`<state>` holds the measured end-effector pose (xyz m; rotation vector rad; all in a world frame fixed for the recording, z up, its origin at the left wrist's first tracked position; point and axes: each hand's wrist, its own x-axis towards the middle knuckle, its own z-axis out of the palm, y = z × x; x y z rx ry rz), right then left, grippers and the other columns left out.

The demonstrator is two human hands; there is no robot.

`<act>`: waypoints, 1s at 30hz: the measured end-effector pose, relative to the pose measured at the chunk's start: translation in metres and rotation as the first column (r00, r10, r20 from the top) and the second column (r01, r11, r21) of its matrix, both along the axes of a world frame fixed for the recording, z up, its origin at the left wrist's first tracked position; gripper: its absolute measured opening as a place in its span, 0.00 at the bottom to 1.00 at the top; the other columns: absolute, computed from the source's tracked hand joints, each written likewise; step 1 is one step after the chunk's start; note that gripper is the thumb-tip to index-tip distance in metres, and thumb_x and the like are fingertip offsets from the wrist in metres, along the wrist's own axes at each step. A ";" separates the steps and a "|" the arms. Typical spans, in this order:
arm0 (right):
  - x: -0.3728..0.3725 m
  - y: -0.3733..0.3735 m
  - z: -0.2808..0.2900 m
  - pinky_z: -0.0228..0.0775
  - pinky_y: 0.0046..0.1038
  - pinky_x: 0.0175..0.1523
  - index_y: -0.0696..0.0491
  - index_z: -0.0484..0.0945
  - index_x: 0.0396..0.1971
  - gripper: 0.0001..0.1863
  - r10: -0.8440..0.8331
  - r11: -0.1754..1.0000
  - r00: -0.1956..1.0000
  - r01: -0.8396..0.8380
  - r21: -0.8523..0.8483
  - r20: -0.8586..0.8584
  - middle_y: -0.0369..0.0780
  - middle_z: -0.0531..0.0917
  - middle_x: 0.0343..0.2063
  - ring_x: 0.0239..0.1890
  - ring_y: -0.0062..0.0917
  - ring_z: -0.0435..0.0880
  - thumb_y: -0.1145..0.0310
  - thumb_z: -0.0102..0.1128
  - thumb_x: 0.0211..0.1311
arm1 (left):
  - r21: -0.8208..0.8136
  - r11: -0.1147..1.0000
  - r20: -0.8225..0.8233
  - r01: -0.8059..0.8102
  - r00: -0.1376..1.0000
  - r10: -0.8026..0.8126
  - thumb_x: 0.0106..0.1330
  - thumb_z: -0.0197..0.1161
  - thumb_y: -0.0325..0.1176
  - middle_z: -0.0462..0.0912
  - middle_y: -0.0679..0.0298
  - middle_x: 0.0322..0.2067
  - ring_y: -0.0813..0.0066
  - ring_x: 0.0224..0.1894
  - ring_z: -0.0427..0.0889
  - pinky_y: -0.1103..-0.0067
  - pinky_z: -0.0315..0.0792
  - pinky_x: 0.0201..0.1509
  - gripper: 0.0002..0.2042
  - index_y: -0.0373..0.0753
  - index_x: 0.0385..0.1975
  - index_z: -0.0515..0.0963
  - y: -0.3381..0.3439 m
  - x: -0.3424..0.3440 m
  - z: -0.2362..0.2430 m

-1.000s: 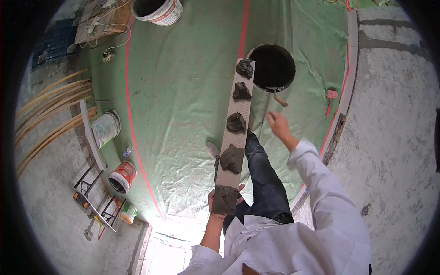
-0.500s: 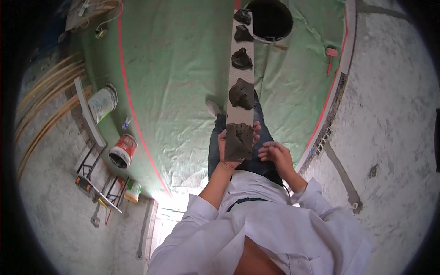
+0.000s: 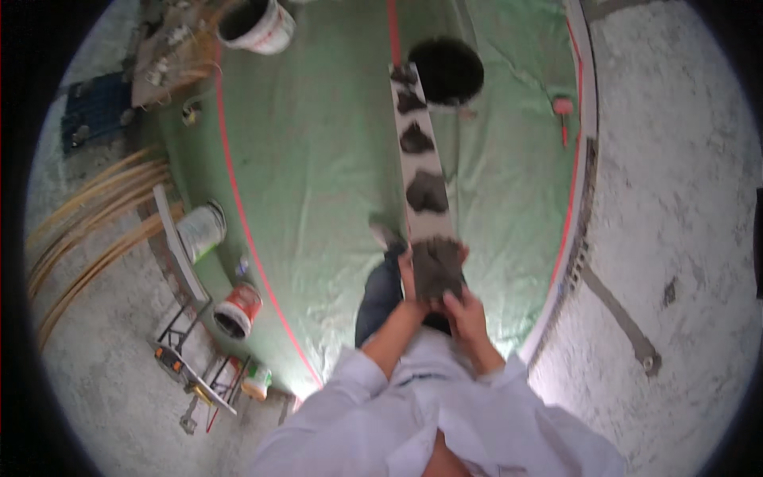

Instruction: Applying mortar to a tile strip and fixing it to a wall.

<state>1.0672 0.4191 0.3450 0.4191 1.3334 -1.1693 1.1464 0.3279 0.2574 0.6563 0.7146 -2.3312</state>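
Note:
A long, narrow pale strip, like a cut tile (image 3: 427, 229), reaches away from me, and several dark grey mortar lumps (image 3: 427, 191) sit along it. Across its near end spreads a flatter, squarish mortar patch (image 3: 437, 270). My left hand (image 3: 408, 288) grips that end from the left and below, its fingers partly hidden under the strip. On the near right corner lies the thumb of my right hand (image 3: 467, 312), with its other fingers closed around the edge and mostly hidden.
By the strip's far end stands a round black tub (image 3: 449, 70). A red mallet (image 3: 563, 119) lies on the green floor sheet (image 3: 318, 159) at right. Along the left are a white bucket (image 3: 266, 32), a red bucket (image 3: 238, 308), bent wooden strips (image 3: 95, 226) and a metal-legged frame (image 3: 191, 374).
My right hand, previously apart from the strip, has closed on its near right corner. My view has shifted, and the strip now slants up to the left.

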 end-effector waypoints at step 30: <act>-0.121 0.126 -0.072 0.80 0.25 0.53 0.62 0.85 0.55 0.16 -0.004 1.000 0.987 0.006 0.015 -0.164 0.38 0.91 0.43 0.43 0.19 0.88 0.69 0.68 0.75 | -0.396 0.565 0.499 0.723 0.687 -0.529 0.83 0.59 0.39 0.84 0.60 0.61 0.59 0.63 0.83 0.59 0.76 0.70 0.17 0.39 0.65 0.76 -0.254 -0.101 -0.331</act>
